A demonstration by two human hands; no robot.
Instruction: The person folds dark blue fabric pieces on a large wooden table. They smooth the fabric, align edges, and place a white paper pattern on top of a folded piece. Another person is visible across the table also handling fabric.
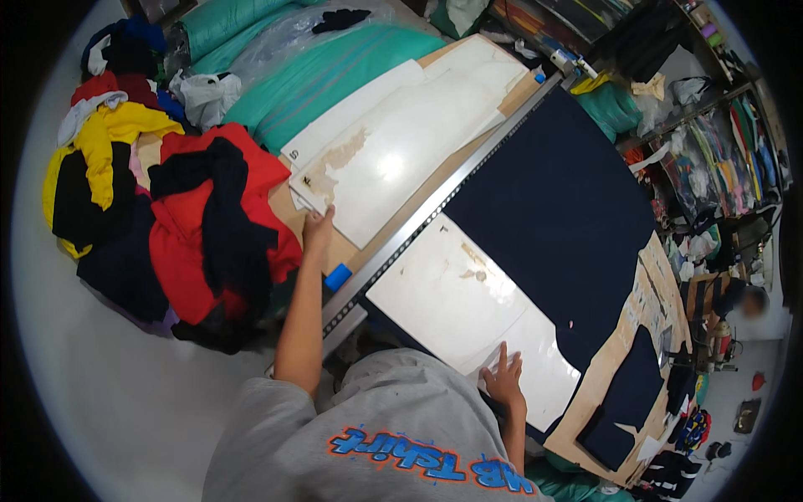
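My left hand [317, 233] grips the near corner of a glossy white pattern board [418, 142], thumb on top and the other fingers mostly hidden. That board has a brown worn patch and lies on a stack of similar boards. Another white pattern board [456, 284], with a tape mark, rests flat on dark navy fabric [552, 192] spread over the table. Near its right end my right hand [504, 378] lies with fingers apart, touching the board and holding nothing.
A metal rail [452, 186] crosses the table between stack and fabric, a blue block [338, 277] beside it. Heaped clothes [201, 217] lie at left, green wrapped rolls [335, 75] behind. Cut navy pieces [623, 402] lie on brown board at right. Packed shelves [719, 159] stand beyond.
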